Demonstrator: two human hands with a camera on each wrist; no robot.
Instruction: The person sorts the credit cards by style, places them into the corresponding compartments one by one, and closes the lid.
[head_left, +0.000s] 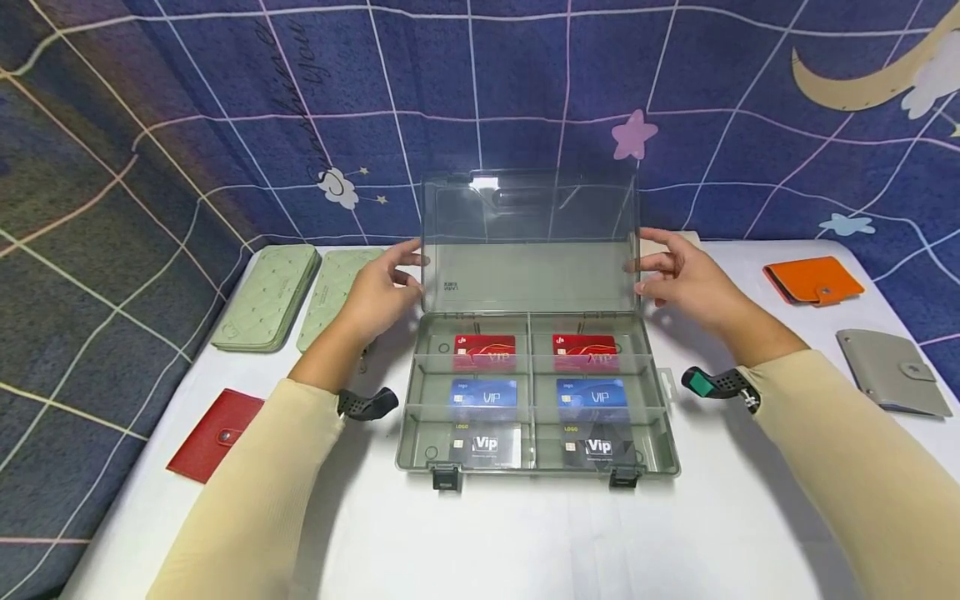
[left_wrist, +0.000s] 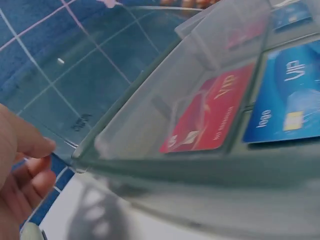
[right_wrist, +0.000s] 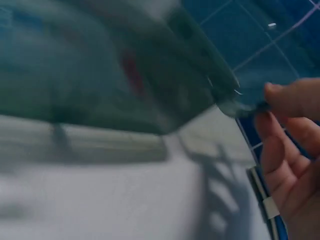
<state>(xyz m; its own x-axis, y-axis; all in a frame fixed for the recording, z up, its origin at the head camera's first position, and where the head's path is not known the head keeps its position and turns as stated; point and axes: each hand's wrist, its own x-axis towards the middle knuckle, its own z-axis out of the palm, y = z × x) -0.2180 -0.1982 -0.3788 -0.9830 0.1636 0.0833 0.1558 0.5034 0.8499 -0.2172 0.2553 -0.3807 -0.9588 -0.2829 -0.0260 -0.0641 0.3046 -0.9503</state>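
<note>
A clear grey plastic compartment box (head_left: pixel 534 392) stands on the white table with its lid (head_left: pixel 525 275) raised upright at the back. My left hand (head_left: pixel 381 292) pinches the lid's left edge between thumb and fingers, and my right hand (head_left: pixel 693 279) pinches its right edge. Inside the box, red VIP cards (head_left: pixel 484 352) lie in the back compartments, blue VIP cards (head_left: pixel 483 398) in the middle ones, and a black-and-silver Vip card (head_left: pixel 486 445) and a dark Vip card (head_left: pixel 598 445) in the front ones. Two black latches (head_left: pixel 446 477) hang at the front edge.
Left of the box lie a green wallet (head_left: pixel 266 297), a second green wallet (head_left: pixel 330 292) partly behind my left hand, and a red wallet (head_left: pixel 213 435). At right are an orange card holder (head_left: pixel 816 280) and a grey one (head_left: pixel 892 371). A patterned blue curtain (head_left: pixel 525 83) hangs behind.
</note>
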